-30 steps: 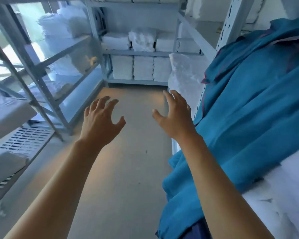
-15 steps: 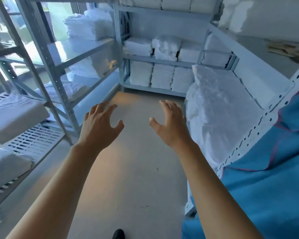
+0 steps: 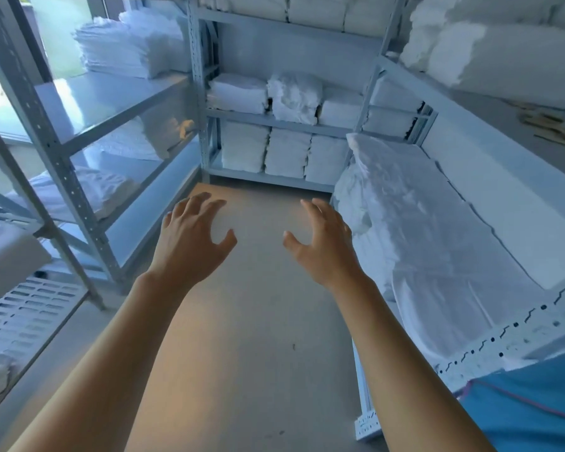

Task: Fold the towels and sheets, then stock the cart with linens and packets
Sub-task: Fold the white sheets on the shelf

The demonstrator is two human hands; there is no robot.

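Storeroom aisle, grey floor (image 3: 248, 337); both bare arms stretched forward above it; left hand (image 3: 190, 243) spread wide, fingers loosely bent, holding nothing; right hand (image 3: 323, 246) likewise wide, thumb out, empty, just beside the edge of the bagged white linen (image 3: 437, 230) lying on the low right shelf; neither hand touches any cloth. Folded white towels (image 3: 287, 151) stacked in three piles on the bottom tier of the back rack (image 3: 274, 120), more piles on the tier above; folded sheets (image 3: 131, 47) on the upper shelf of the left rack (image 3: 62, 164); blue cloth (image 3: 529, 409) at lower right corner; slatted shelf (image 3: 23, 314) at far left.
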